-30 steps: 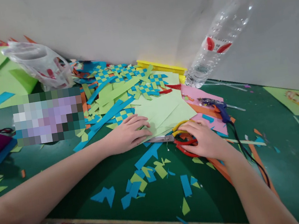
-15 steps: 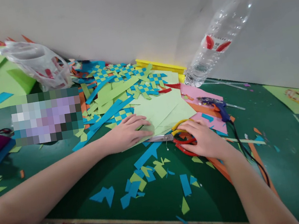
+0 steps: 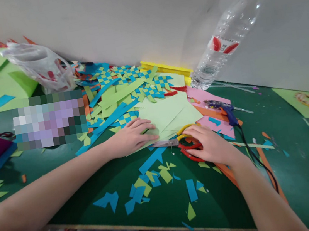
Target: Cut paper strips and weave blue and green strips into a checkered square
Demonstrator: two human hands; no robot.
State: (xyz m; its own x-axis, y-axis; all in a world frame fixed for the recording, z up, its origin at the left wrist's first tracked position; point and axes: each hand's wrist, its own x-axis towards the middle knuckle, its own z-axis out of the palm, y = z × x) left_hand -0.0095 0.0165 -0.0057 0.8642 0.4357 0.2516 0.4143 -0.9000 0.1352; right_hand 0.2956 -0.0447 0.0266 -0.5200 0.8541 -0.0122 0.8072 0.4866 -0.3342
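Holds out a long, low-slanting left forearm (image 3: 57, 185) and a steeper right forearm (image 3: 261, 188), both bare, resting the left grip (image 3: 134, 137) palm down with fingers (image 3: 144, 128) slightly bent and pointing rightward, and curling the right grip (image 3: 210, 142) loosely, turned leftward.

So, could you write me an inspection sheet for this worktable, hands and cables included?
Surface: green tabletop, strewn with paper.
Things in use: scissors with red and yellow handles, beside light green paper.
Clutter: blue and green scraps in front; woven pieces behind.
Hands: left hand on the paper; right hand gripping the scissors' handles.
Cables: black cord from an apparent glue gun.
Surroundings: gray wall behind; clear bottle and plastic bag near it.
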